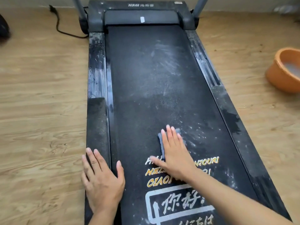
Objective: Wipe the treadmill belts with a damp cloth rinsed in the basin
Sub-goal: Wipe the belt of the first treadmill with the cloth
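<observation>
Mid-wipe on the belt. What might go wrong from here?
The right hand presses flat on a cloth, not gripping it, so it might slip out. White dust farther up the belt may only smear unless the cloth gets rinsed. The basin holds water on the floor nearby; a stray elbow might tip it.

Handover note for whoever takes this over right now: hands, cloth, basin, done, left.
Left hand: flat on the left side rail, holding nothing.
Right hand: fingers straight, pressing the cloth onto the belt, just above the printed lettering.
Basin: on the floor right of the treadmill, with water in it.
Done: unclear; the belt's left strip looks darker.
Left: white streaks mid-belt and right of the cloth; right side rail dusty.
</observation>
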The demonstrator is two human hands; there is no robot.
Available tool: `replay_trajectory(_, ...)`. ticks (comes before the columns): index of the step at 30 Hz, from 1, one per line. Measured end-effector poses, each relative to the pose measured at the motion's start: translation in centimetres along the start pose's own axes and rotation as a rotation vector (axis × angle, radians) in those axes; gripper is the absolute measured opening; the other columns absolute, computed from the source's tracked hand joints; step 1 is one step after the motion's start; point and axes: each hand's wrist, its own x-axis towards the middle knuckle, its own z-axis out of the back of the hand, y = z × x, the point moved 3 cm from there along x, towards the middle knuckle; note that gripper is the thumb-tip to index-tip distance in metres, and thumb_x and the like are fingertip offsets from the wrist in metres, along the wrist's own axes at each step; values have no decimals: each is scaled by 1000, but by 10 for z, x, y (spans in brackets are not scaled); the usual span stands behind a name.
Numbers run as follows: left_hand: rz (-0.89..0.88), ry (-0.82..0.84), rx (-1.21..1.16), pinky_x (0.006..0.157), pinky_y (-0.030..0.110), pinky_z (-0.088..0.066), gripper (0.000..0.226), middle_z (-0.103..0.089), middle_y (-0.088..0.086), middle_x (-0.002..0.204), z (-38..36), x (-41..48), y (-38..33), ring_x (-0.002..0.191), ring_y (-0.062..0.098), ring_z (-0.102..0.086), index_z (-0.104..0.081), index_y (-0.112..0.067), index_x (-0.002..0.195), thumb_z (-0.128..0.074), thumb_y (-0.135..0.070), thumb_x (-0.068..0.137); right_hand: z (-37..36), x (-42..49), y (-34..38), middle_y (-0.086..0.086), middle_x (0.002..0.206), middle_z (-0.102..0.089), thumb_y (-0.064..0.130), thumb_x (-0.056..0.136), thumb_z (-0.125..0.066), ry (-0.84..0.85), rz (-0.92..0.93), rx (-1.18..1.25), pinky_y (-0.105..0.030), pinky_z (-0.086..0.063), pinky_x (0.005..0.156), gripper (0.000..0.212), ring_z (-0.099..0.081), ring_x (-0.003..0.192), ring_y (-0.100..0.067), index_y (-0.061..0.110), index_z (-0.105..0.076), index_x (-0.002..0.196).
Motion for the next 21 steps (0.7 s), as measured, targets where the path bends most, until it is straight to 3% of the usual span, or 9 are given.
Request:
replay_trajectory(3, -3, -2, 16, 117, 58, -31, 88, -12, 17, 175, -1, -1, 1, 159, 39, -20, -22, 2, 164, -40, -53, 96, 46, 130, -10, -16, 173, 17, 93, 88, -21, -43, -176, 72, -47, 8, 130, 119, 20, 160, -29, 8, 6, 166)
replay_trajectory(6, -5, -11, 33, 117, 58, -31, 89, -13, 18, 174, -2, 1, 1, 159, 40, -20, -23, 2, 163, -42, -52, 96, 63, 186, -12, -17, 173, 17, 96, 85, -21, -28, -216, 81, -48, 8, 130, 123, 20, 160, -30, 8, 8, 166)
replay_trajectory(10, -10, 9, 38, 117, 58, -31, 88, -13, 19, 174, -1, 0, 3, 159, 40, -19, -23, 3, 163, -40, -53, 97, 30, 101, 6, -15, 173, 19, 94, 85, -21, -10, -31, 29, -49, 4, 131, 121, 22, 159, -28, 9, 7, 166)
replay_trajectory(13, -9, 12, 19, 117, 58, -31, 88, -11, 19, 175, 1, -1, 1, 159, 40, -18, -21, 3, 163, -39, -53, 97, -7, -10, 35, -14, 171, 26, 93, 87, -28, 121, 164, 12, -47, 6, 129, 121, 28, 157, -27, 9, 9, 166)
replay_trajectory(15, -3, 22, 25, 118, 58, -30, 89, -10, 18, 175, 0, 0, 0, 160, 40, -17, -21, 3, 164, -38, -53, 97, -19, -35, 42, -15, 172, 21, 93, 88, -29, 140, 226, -29, -46, 6, 128, 121, 24, 159, -28, 7, 3, 166)
replay_trajectory(18, -5, 33, 30, 117, 58, -30, 88, -11, 18, 175, 0, 0, 1, 160, 39, -16, -22, 2, 163, -39, -53, 97, -6, 34, 48, -14, 173, 16, 91, 90, -28, 47, 214, -39, -48, 2, 130, 117, 20, 160, -27, 8, 0, 167)
replay_trajectory(21, 6, 18, 32, 117, 58, -30, 88, -12, 18, 175, -2, 0, 1, 160, 39, -18, -23, 2, 163, -39, -54, 97, 32, 155, 61, -16, 174, 13, 91, 89, -24, -13, -1, 32, -49, 6, 130, 116, 17, 160, -30, 8, 2, 167)
